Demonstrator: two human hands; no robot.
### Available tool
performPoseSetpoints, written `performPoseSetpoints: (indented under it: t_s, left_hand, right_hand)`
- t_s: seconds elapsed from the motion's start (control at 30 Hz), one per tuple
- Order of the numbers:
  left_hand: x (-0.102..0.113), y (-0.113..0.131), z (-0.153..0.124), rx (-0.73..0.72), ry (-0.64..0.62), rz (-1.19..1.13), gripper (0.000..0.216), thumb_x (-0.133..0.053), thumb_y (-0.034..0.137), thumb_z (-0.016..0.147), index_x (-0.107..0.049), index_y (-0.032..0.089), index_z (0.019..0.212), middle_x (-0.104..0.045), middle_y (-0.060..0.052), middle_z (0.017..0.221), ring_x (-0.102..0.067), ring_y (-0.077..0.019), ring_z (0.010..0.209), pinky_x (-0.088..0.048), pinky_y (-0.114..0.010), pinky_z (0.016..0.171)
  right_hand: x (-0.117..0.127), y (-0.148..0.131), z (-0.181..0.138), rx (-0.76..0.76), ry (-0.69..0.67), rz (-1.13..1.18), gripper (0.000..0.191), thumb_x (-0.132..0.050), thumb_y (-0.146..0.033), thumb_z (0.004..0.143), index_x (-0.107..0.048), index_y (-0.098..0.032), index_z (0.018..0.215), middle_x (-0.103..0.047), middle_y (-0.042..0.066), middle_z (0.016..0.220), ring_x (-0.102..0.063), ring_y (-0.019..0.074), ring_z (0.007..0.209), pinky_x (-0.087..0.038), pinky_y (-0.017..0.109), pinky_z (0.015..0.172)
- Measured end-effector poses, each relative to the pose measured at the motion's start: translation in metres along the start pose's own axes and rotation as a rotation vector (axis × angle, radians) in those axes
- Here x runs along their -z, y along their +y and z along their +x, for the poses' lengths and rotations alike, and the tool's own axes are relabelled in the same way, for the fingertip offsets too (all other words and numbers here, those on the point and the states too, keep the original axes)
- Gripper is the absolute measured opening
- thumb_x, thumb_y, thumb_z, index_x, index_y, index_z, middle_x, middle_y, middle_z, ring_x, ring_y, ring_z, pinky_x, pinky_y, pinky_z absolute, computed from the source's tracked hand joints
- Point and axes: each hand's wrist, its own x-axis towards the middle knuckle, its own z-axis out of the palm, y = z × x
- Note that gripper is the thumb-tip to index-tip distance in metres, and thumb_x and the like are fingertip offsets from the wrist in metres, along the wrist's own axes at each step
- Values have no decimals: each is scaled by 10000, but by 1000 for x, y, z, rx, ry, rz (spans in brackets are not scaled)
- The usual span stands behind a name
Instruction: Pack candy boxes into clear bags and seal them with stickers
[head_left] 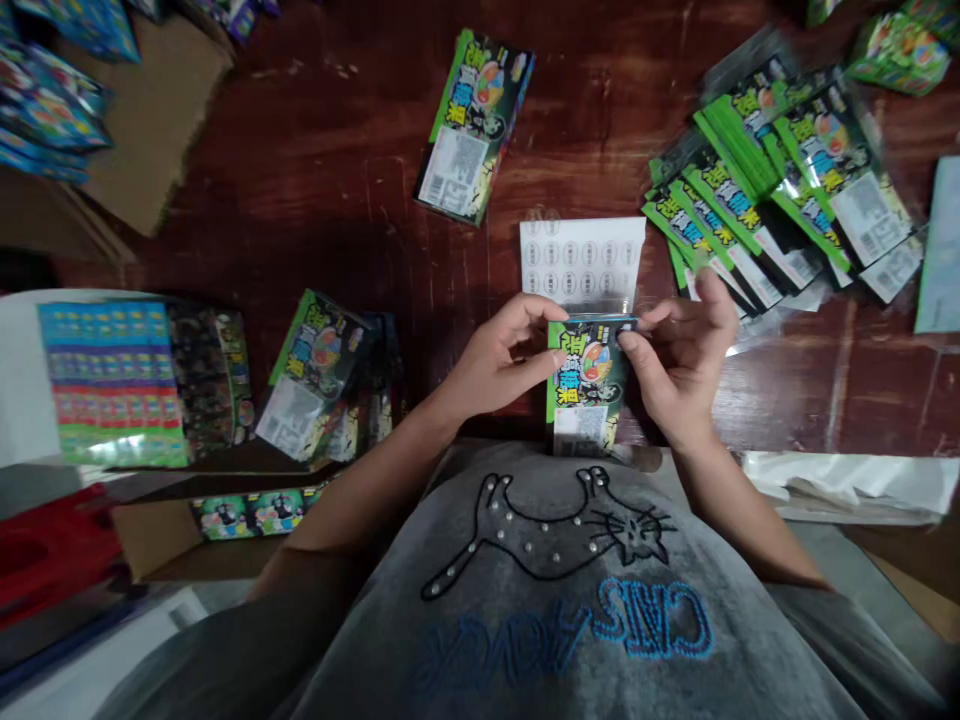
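A black and green candy box with colourful print and a white label lies at the table's near edge, against my shirt. My left hand grips its upper left side, thumb on the printed face and fingers at the top edge. At the top right corner, thumb and index finger of my right hand pinch the box; the other fingers are raised. Clear film shows along the top edge and lower right corner of the box. Just beyond it lies a white sheet of round stickers, its near part hidden.
Flat black and green sleeves are piled at the right. One similar box lies farther up the table, and another rests on a stack at the left. Colourful packets and a cardboard carton stand at the left edge.
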Motion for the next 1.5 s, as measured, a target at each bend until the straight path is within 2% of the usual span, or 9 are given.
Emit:
performPoseSetpoints:
  t_s: [0.2, 0.3, 0.4, 0.57, 0.73, 0.83, 0.97, 1.33, 1.5]
  left_hand:
    - [0, 0, 2, -39, -36, 14, 228, -714, 297, 970, -631, 221, 1169, -727, -31, 1094, -709, -146, 954, -601, -271, 870]
    - [0, 0, 1, -29, -8, 31, 202, -696, 288, 974, -634, 226, 1156, -747, -33, 1093, -721, -157, 973, -608, -284, 873]
    - [-1, -2, 0, -29, 20, 45, 186, -689, 268, 968, -640, 232, 1144, -753, -30, 1074, -726, -158, 954, -608, -285, 842]
    - [-2, -3, 0, -59, -1, 56, 165, -680, 279, 998, -661, 237, 1157, -751, -27, 1082, -727, -155, 973, -606, -293, 876]
    - [-2, 2, 3, -128, 51, 129, 137, -677, 363, 1044, -702, 241, 1101, -679, -91, 1427, -687, -229, 1274, -589, -398, 1041]
    - [-3, 3, 3, -120, 47, 135, 173, -676, 408, 1050, -714, 253, 1117, -631, -95, 1494, -693, -243, 1279, -605, -423, 1026]
    - [-4, 2, 3, -113, 58, 168, 221, -670, 449, 1050, -724, 245, 1114, -646, -106, 1447, -692, -248, 1270, -606, -434, 1037]
    - [-9, 2, 2, -129, 76, 104, 139, -676, 366, 1050, -687, 232, 1082, -718, -74, 1294, -714, -219, 1207, -592, -406, 1051]
    - [-16, 0, 4, -114, 119, -12, 347, -696, 339, 1024, -576, 252, 1338, -771, -44, 1127, -760, -201, 1081, -620, -366, 978]
  right_hand:
    - [4, 6, 7, -24, -202, 99, 809, -700, -460, 1011, -269, -472, 1694, -712, 32, 1284, -738, 227, 1092, -671, 475, 989]
    - [3, 2, 3, 32, -9, 2, 809, -756, -453, 971, -313, -495, 1647, -644, 45, 1377, -717, 249, 1146, -658, 505, 1004]
    - [-2, -2, -4, 87, 160, -96, 706, -775, -425, 959, -417, -475, 1565, -647, 46, 1205, -692, 245, 1056, -659, 490, 961]
    - [-8, -5, -8, 44, 86, -72, 740, -703, -362, 1012, -328, -459, 1643, -688, 46, 1149, -698, 230, 1024, -654, 441, 941]
    - [-4, -5, -1, 39, -23, -37, 756, -673, -456, 1023, -291, -419, 1674, -726, 37, 1100, -717, 247, 1092, -620, 517, 1062]
    - [-2, -6, -4, 34, 63, -83, 735, -677, -498, 1006, -317, -432, 1644, -674, 68, 1246, -689, 265, 1164, -606, 540, 1070]
    - [-5, -5, -13, 70, 237, -109, 648, -741, -381, 969, -441, -431, 1541, -620, 28, 1091, -649, 211, 980, -620, 456, 965]
    - [1, 0, -5, 116, 19, -32, 697, -648, -410, 1039, -327, -479, 1653, -645, 14, 1078, -640, 180, 920, -629, 373, 857]
    - [18, 4, 7, 111, -106, -68, 820, -682, -566, 992, -257, -469, 1687, -657, 46, 1288, -683, 225, 1062, -640, 464, 966]
